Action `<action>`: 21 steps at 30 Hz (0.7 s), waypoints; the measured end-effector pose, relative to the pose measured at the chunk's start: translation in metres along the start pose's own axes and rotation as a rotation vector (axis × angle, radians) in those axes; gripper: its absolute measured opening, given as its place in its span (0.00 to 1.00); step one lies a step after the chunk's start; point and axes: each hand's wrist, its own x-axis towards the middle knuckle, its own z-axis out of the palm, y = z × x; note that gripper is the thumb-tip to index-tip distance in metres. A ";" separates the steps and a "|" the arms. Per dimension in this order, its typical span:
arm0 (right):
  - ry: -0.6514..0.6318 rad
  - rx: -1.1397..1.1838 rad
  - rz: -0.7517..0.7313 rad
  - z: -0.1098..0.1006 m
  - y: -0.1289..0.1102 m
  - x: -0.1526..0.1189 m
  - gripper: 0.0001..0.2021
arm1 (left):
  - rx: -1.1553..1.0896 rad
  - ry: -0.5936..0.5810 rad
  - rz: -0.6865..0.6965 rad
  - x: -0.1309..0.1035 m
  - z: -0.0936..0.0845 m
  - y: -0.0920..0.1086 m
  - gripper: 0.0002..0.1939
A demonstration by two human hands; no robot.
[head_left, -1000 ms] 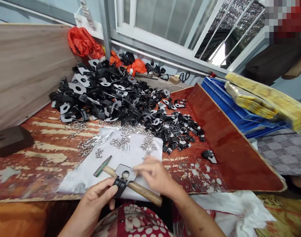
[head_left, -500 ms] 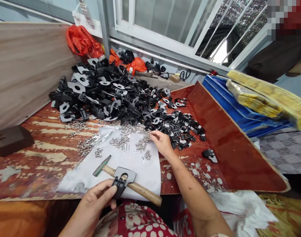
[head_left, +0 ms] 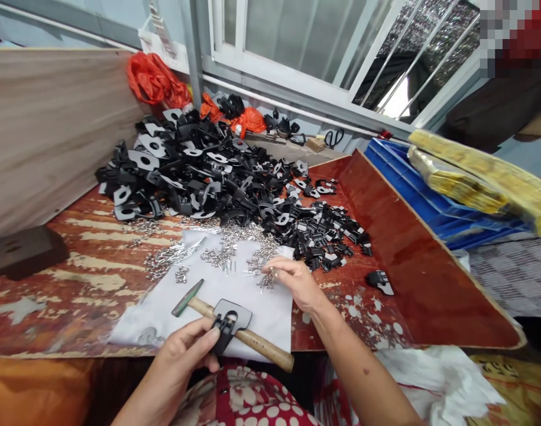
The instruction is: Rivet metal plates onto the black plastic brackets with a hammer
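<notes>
Currently in the left hand: the left hand grips a black fitting between thumb and fingers; its plate, pierced by a round hole, faces up.
Right hand: the right hand is over the near edge of the rivets, thumb and fingertips drawn together; I cannot tell whether a rivet is pinched between them.
Hammer: the hammer lies on the white sheet, its head towards the left of the view; the fitting is above its wooden handle, contact unclear.
Rivets: silver, loose, in several small clusters, partly on the sheet and partly on the worktop.
Main heap: black fittings with holed plates, piled behind the rivets.
Smaller parts: small black pieces, spread at the heap's right side; one separate piece sits nearer the red side board.
Worktop finish: reddish brown, worn through in pale patches.
Left end: a dark block stands beside the upright wooden panel.
Beyond the side board: a blue crate, yellow packs resting on it.
Back edge: a red plastic bag and scissors.
</notes>
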 end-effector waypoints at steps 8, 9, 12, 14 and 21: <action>-0.108 -0.236 -0.390 0.064 -0.026 -0.028 0.13 | -0.040 -0.084 0.111 0.013 0.018 0.002 0.23; -0.101 -0.304 -0.441 0.067 -0.025 -0.031 0.14 | -0.019 -0.060 0.127 0.013 0.017 0.000 0.23; -0.182 -0.459 -0.496 0.067 -0.022 -0.042 0.18 | 0.070 -0.004 0.138 0.010 0.006 -0.005 0.25; -0.221 -0.530 -0.432 0.061 -0.017 -0.045 0.19 | 0.128 0.044 0.163 0.007 -0.003 -0.008 0.26; -0.220 -1.202 -0.300 0.034 -0.001 0.004 0.07 | 0.115 0.189 0.242 0.003 -0.020 -0.009 0.16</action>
